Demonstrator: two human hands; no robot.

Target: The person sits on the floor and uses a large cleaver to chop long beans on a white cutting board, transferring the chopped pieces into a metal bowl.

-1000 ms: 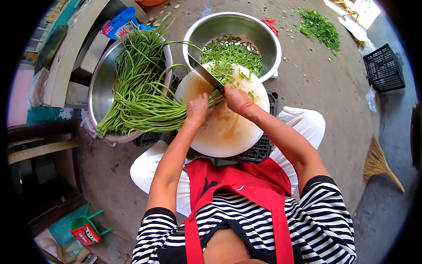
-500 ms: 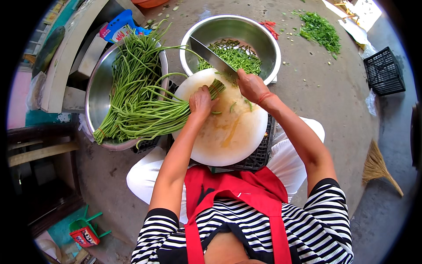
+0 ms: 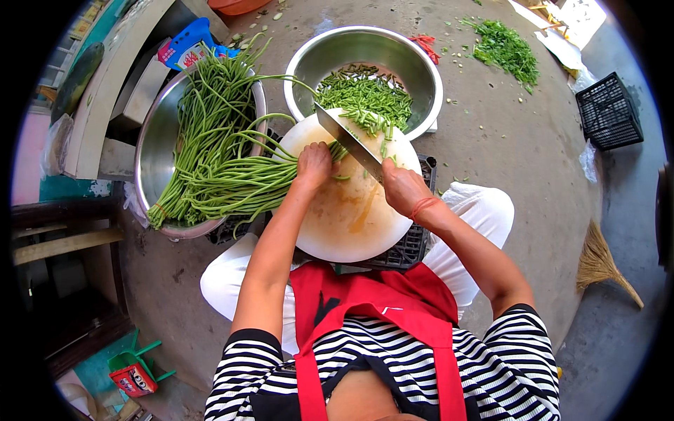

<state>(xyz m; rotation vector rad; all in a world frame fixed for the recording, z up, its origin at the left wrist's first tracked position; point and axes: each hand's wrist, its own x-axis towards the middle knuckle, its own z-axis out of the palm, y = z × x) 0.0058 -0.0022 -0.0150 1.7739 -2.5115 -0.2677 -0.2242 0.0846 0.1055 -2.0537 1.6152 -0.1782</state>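
My left hand (image 3: 315, 165) is closed round a bundle of long beans (image 3: 242, 184) lying across the left side of a round white cutting board (image 3: 354, 228). My right hand (image 3: 405, 188) grips a cleaver (image 3: 351, 144), its blade slanting over the board at the bundle's right end. Cut bean pieces (image 3: 379, 128) lie along the board's far edge, spilling toward a steel basin (image 3: 434, 84) that holds many more pieces. The bundle trails left into a second steel basin (image 3: 145, 144) heaped with whole long beans (image 3: 214, 105). The cleaver's lower edge against the beans is hidden.
A black crate (image 3: 411, 249) supports the board between my knees. Red peppers (image 3: 425, 47) and a pile of leafy greens (image 3: 507, 50) lie on the floor at the far right. Further right are another black crate (image 3: 609, 112) and a straw broom (image 3: 602, 263). A concrete ledge stands left.
The cleaver has come nearer and down from over the far basin to the bundle's end. Fresh cut pieces now lie at the board's far edge, and the bundle's protruding end is shorter.
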